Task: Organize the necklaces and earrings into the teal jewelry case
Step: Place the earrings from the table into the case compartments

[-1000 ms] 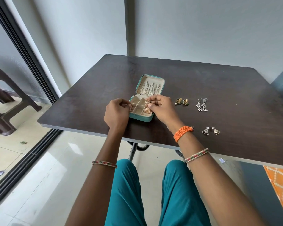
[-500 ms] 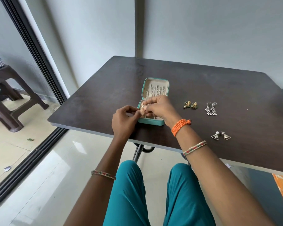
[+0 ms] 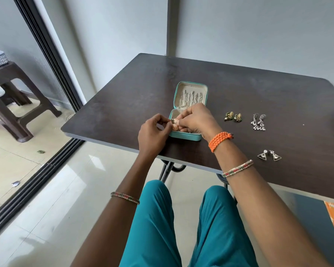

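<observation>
Head view: a teal jewelry case (image 3: 185,136) lies open near the front edge of a dark wooden table (image 3: 239,89). Its long axis runs away from the person, hinge across the middle, and the lid (image 3: 191,94) lies flat on the far side. The lid's cream lining carries a row of silver necklaces (image 3: 190,98) hanging lengthwise toward the hinge.

The left hand (image 3: 152,132) and the right hand (image 3: 196,119) meet over the case's near-left corner. Both have curled fingers pinching a gold dome-shaped earring (image 3: 175,125) between them, held just above the tray. The tray compartments are mostly hidden by the right hand.

To the right of the case, apart from it, lie three pairs on the tabletop: green-and-gold earrings (image 3: 233,116), silver dangle earrings (image 3: 258,122) beyond them, and triangular earrings (image 3: 269,155) nearer the front edge.

No brand, label or writing is legible on the case or elsewhere.

An orange braided wristband (image 3: 219,140) sits on the right wrist.
</observation>
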`<action>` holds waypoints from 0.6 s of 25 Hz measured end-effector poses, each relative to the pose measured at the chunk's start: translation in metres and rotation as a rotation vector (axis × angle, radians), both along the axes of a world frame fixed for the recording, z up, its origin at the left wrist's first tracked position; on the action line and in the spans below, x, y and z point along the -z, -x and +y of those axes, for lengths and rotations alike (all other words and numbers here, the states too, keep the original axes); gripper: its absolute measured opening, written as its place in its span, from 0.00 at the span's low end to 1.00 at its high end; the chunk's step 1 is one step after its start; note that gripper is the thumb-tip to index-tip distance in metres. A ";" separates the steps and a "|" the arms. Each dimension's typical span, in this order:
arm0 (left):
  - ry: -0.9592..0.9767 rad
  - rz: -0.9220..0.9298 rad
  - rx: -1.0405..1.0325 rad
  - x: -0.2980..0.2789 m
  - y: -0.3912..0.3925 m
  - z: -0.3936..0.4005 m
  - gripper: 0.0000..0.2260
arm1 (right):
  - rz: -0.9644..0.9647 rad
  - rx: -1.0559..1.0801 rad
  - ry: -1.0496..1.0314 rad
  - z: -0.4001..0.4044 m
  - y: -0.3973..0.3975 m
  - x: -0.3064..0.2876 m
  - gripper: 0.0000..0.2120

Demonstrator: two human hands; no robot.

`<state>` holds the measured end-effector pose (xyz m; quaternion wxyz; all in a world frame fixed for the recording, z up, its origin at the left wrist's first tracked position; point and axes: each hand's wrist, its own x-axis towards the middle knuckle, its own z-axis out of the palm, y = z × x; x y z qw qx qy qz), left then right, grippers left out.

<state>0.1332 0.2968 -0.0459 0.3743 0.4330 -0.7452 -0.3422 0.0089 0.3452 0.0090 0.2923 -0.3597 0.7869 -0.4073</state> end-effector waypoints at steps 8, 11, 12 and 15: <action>-0.013 -0.001 0.006 0.006 0.002 -0.001 0.05 | 0.012 -0.022 0.069 0.009 0.001 -0.002 0.09; -0.030 0.026 -0.009 0.002 0.003 0.000 0.08 | 0.252 -0.021 0.111 0.013 -0.001 0.000 0.04; -0.029 0.029 -0.019 0.000 0.002 0.001 0.09 | 0.335 -0.032 0.111 0.013 -0.003 0.000 0.03; -0.030 0.035 0.008 0.001 0.001 0.000 0.06 | 0.376 -0.065 0.124 0.014 -0.005 0.000 0.04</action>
